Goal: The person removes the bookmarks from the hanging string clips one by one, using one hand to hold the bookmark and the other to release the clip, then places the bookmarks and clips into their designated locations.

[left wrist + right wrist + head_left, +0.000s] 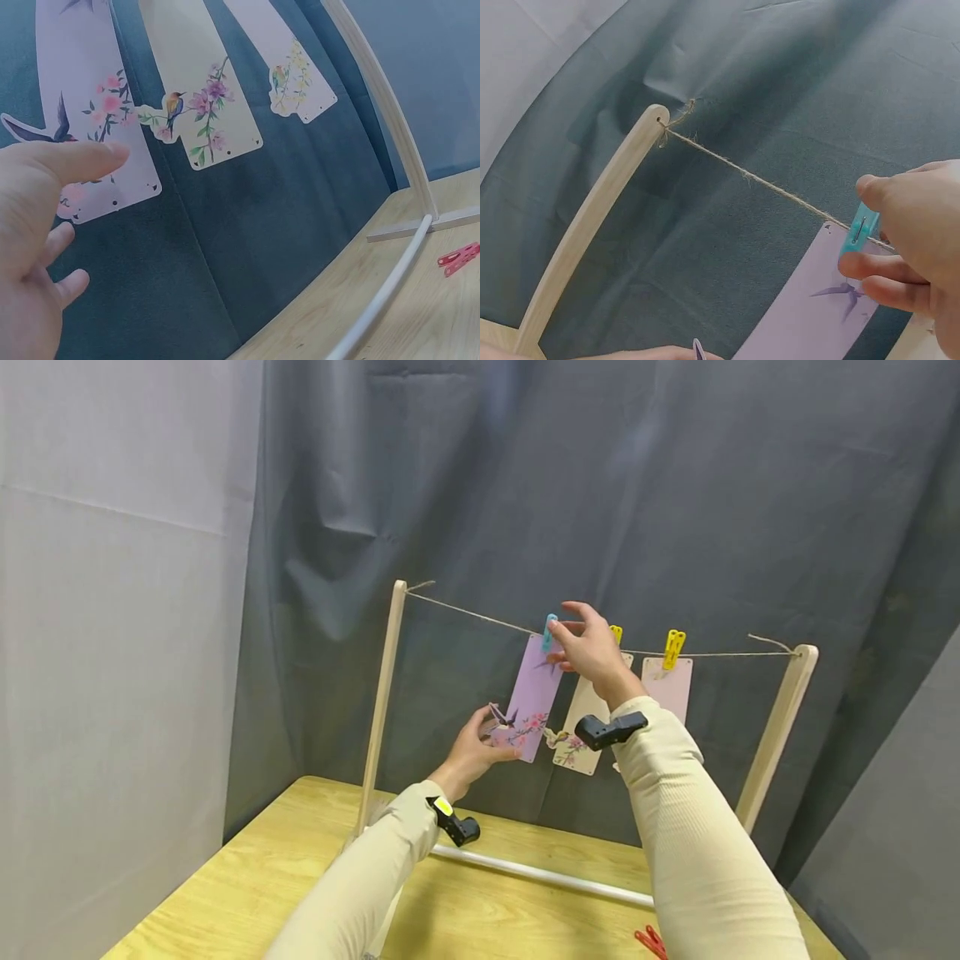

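A purple bookmark-like card point(534, 689) with pink blossoms and a swallow hangs tilted from a twine line point(757, 178). At its top edge sits a light blue clothespin point(860, 227) on the twine. My right hand point(592, 647) holds this clothespin, thumb and fingers around it. Low on the card's left side, my left hand point(472, 750) has its thumb across the front and other fingers behind the swallow cutout. A cream card point(202, 97) with a bird hangs beside it, under a yellow clothespin point(617, 633) partly hidden by my right hand.
Farther right, a pink card point(289, 56) hangs from another yellow clothespin point(674, 649). Wooden posts point(384, 693) hold up the twine, with a white rod point(540, 877) low between them. Red clothespins point(651, 941) lie on the wooden table point(480, 910); a grey curtain hangs behind.
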`<state>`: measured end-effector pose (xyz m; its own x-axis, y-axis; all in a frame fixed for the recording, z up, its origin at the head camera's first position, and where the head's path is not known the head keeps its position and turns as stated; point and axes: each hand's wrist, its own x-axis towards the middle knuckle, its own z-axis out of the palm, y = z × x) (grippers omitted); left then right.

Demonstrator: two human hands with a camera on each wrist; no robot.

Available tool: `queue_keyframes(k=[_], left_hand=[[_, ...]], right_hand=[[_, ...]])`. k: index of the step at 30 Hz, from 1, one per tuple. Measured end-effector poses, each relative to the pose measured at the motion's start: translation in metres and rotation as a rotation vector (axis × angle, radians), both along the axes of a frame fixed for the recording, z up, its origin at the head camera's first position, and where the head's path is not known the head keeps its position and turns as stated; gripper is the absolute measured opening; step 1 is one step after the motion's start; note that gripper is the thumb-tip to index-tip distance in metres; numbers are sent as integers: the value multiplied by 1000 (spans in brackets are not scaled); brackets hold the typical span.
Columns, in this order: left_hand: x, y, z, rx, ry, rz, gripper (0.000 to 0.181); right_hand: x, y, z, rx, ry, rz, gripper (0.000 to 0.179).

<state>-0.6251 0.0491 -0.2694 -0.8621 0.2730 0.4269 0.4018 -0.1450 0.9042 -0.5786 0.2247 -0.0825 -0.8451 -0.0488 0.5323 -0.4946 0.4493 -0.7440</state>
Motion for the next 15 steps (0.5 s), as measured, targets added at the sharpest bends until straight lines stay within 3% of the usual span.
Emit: queue_keyframes(k=[6,10,15], left_hand=[[-6,10,-7,76,-13,29,61],[-5,12,-12,154,-59,4,39],[-5,12,-13,224,-78,-42,35]], right_hand=[[-1,0,0,-3,-16,-4,56],[-2,0,-5,-15,-34,-17,53],[-5,-3,-8,-35,-38,-11,51]])
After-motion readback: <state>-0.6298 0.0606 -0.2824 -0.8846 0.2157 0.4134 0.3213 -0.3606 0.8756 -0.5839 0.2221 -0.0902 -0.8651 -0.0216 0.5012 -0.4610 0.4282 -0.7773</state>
